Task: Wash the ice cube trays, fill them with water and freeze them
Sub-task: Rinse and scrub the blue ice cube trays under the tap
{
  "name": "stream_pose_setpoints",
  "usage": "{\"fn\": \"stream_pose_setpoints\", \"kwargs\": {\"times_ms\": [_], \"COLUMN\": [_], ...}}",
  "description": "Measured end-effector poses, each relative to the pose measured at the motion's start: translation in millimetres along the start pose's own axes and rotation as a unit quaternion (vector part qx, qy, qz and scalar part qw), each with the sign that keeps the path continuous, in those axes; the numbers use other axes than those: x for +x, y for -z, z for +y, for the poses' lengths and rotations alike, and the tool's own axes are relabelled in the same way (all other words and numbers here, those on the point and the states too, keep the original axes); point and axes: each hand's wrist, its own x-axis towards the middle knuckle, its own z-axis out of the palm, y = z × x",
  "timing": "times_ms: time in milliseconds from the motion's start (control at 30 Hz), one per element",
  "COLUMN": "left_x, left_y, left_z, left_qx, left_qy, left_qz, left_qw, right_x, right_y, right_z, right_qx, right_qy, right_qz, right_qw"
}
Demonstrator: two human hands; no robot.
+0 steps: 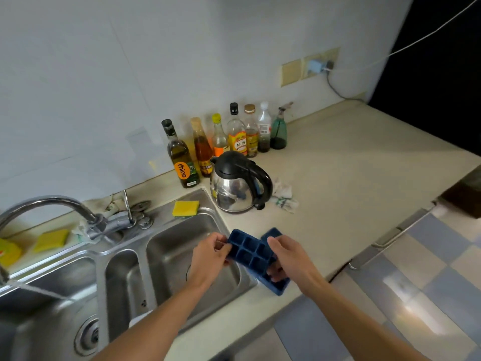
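Note:
A dark blue ice cube tray [251,252] with square cells is held tilted over the right edge of the steel sink [171,246]. My left hand [208,259] grips its left end and my right hand [289,259] grips its right side. A second blue tray [273,233] shows just behind it, on the counter or stacked under the first; I cannot tell which. The chrome faucet [52,204] curves at the far left, away from the trays.
A steel electric kettle [238,186] stands on the beige counter [351,178] behind the trays, with a crumpled cloth [285,199] beside it. Several bottles [221,142] line the wall. Yellow sponges [185,208] lie on the sink rim. Tiled floor is at the right.

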Motion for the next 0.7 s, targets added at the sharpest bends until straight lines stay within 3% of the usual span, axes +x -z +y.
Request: {"fn": "stream_pose_setpoints", "kwargs": {"times_ms": [200, 433, 700], "left_x": [-9, -10, -7], "left_y": [-49, -67, -65], "left_z": [2, -6, -21], "left_qx": [0.027, 0.05, 0.062], "left_qy": [0.036, 0.033, 0.023], "left_qz": [-0.037, -0.014, 0.013], "left_qw": [0.998, 0.998, 0.998], "right_x": [-3, 8, 23], "right_y": [37, 46, 34], "right_z": [26, 49, 57], "right_qx": [-0.117, -0.185, -0.31], "right_qy": [0.017, 0.012, 0.106], "right_qz": [0.007, 0.021, 0.052], "right_qw": [0.993, 0.982, 0.943]}}
